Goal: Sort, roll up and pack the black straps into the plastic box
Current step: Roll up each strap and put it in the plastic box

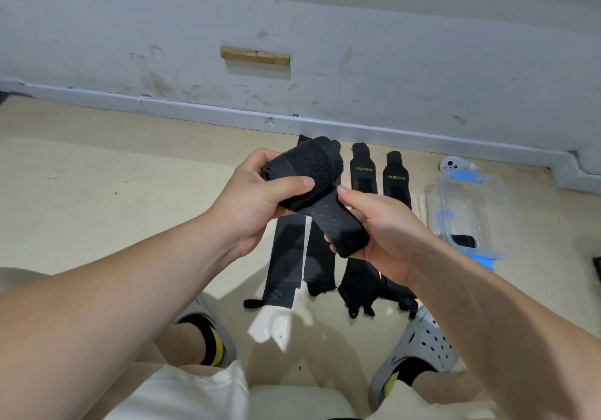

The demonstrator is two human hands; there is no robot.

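Held above the floor, the half-rolled black fabric strap is clasped in the curled left hand — its loose tail runs down-right to the pinching right hand, the nearer one to the clear blue-latched plastic box.

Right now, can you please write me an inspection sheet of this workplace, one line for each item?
Surface: beige floor, a few small dark specks.
Job's things: rolled strap held in the air; four flat straps side by side on the floor, two marked XUEYING; clear plastic box at the right, blue clips, something black inside.
Clutter: white scrap near the feet; white device behind the box.
Hands: left hand grips the roll; right hand fingers pinch its loose end.
Cables: nothing seen.
Surroundings: scuffed white wall, wooden block on it; grey clogs.
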